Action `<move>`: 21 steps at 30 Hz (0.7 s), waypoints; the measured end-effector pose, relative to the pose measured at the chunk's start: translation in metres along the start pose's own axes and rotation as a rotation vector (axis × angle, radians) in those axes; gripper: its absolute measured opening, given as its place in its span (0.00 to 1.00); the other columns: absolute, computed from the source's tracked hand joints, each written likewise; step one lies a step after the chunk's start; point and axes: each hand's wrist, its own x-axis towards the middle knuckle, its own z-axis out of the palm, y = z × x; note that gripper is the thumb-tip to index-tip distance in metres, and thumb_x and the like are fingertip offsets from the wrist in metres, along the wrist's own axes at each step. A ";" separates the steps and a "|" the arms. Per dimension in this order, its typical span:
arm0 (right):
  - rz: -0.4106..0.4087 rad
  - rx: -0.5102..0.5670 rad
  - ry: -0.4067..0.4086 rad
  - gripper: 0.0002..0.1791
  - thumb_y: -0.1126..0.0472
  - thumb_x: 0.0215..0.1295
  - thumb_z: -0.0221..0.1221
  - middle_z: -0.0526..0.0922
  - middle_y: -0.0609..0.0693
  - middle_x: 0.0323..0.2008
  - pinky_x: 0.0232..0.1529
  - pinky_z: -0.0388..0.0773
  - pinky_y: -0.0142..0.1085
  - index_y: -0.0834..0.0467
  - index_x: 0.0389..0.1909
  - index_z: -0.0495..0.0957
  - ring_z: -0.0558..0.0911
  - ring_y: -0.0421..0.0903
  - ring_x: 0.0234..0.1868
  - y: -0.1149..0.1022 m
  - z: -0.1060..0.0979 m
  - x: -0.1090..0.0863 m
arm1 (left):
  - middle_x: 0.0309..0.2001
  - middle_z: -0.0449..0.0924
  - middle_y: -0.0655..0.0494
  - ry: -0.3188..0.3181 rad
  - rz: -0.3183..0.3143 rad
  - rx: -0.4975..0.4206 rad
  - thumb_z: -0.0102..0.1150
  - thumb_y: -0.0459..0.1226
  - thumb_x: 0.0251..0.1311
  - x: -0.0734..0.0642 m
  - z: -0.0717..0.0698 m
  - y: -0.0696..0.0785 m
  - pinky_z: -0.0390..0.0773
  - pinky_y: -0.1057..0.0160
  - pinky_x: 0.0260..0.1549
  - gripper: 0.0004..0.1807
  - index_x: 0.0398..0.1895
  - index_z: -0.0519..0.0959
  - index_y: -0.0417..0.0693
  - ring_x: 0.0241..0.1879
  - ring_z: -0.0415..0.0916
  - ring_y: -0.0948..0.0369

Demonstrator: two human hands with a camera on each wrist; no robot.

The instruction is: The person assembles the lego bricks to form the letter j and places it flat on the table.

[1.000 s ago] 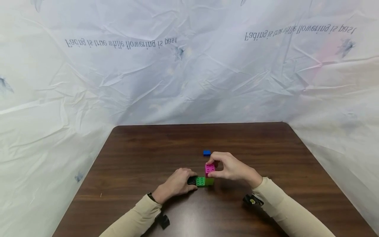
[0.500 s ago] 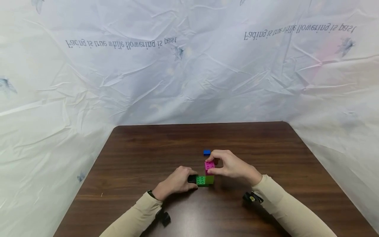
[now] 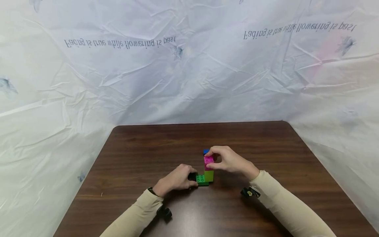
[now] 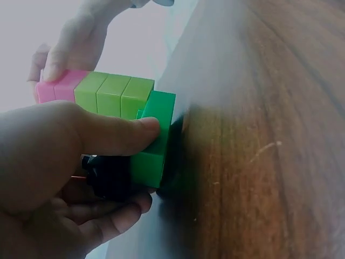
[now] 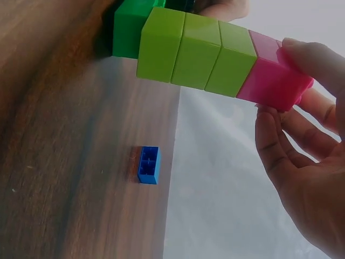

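Note:
My right hand [image 3: 231, 160] pinches the pink toy building bricks [image 3: 209, 164] between thumb and fingers. Below them, lime-green bricks [image 3: 208, 176] form a stack; in the right wrist view seams divide the lime part [image 5: 197, 50] into three. Its foot stands at a dark green brick [image 4: 156, 139], where a bit of green stud shows beside the lime; whether they are joined I cannot tell. My left hand [image 3: 176, 180] grips the dark green brick together with a black brick [image 4: 109, 174], thumb on the near side and fingers on the far side.
A small blue brick [image 5: 149, 165] lies hollow side showing on the brown wooden table [image 3: 142, 154], beyond the stack and partly covered by the right hand in the head view. White printed sheeting [image 3: 189, 82] hangs behind and beside the table.
My right hand and the pink bricks have moved up and away in the head view, exposing more of the lime-green bricks and covering part of the blue brick. My left hand has barely moved.

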 end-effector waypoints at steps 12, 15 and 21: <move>0.001 -0.030 0.034 0.18 0.50 0.58 0.68 0.82 0.43 0.42 0.39 0.82 0.33 0.51 0.47 0.78 0.81 0.36 0.38 0.009 0.002 0.009 | 0.33 0.82 0.62 -0.051 -0.022 0.025 0.69 0.48 0.56 0.005 -0.005 0.001 0.73 0.73 0.29 0.19 0.46 0.84 0.47 0.30 0.74 0.69; -0.017 -0.047 0.049 0.20 0.49 0.58 0.69 0.81 0.44 0.43 0.38 0.82 0.35 0.52 0.48 0.78 0.80 0.37 0.39 0.012 0.003 0.010 | 0.34 0.82 0.60 -0.063 -0.021 0.039 0.68 0.49 0.57 0.006 -0.006 0.002 0.72 0.73 0.29 0.21 0.48 0.83 0.46 0.30 0.74 0.68; -0.020 -0.081 0.074 0.21 0.50 0.58 0.69 0.80 0.45 0.44 0.39 0.81 0.35 0.53 0.50 0.78 0.78 0.38 0.40 0.016 0.003 0.011 | 0.46 0.83 0.54 -0.084 -0.058 0.022 0.66 0.49 0.60 0.006 -0.007 0.002 0.74 0.71 0.35 0.28 0.58 0.78 0.41 0.38 0.77 0.66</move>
